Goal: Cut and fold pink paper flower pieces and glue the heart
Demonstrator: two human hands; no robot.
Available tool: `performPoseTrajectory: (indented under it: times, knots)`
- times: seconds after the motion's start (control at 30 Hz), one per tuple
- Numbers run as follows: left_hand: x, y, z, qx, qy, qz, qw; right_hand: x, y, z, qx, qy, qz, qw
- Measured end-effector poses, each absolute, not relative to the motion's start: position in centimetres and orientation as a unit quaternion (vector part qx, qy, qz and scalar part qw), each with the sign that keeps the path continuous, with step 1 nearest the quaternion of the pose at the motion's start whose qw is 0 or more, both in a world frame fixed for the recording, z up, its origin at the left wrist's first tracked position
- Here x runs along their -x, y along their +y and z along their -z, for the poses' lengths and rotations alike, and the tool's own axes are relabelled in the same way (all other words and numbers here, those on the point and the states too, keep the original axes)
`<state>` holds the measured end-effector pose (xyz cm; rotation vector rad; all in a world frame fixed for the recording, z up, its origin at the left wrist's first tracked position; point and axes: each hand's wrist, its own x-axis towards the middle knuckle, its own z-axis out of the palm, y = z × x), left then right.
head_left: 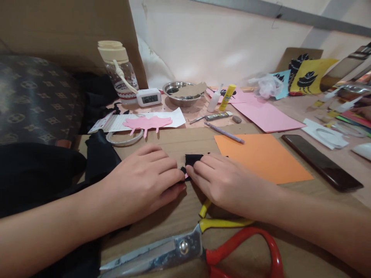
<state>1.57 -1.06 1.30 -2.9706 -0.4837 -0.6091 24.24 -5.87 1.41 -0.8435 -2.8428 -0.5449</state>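
My left hand [153, 173] is closed, its fingertips pinching the left edge of a small black piece of material [193, 158]. From the right, my right hand [223, 179] presses and grips that same piece with bent fingers. A bit of pink shows at the piece's edge between the two hands; most of it is hidden under the fingers, and I cannot tell if it is cloth or paper. Just below my hands lie large scissors [184, 247] with one red and one yellow handle. Beside my right hand is an orange paper sheet [266, 158].
A cardboard sheet [162, 141] covers the work surface. Behind are a pink pig-like cutout [147, 122], a tape roll [124, 139], a bottle [118, 73], a digital clock [148, 97], a metal bowl [184, 99], a glue stick [227, 97], a pen [224, 133] and a phone [321, 162].
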Motion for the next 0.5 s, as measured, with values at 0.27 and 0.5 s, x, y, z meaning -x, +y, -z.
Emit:
performPoseTrajectory:
  times: [0.27,0.5]
  knots:
    - [-1.4,-0.9,-0.9,0.98,-0.132,0.128,0.077,-24.9,-5.8,-2.0,0.315,-0.944,0.095,0.031]
    - [-1.4,-0.9,-0.9,0.983,-0.118,0.113,0.086,-27.7,-6.5,-2.5,0.349,-0.934,-0.026,0.066]
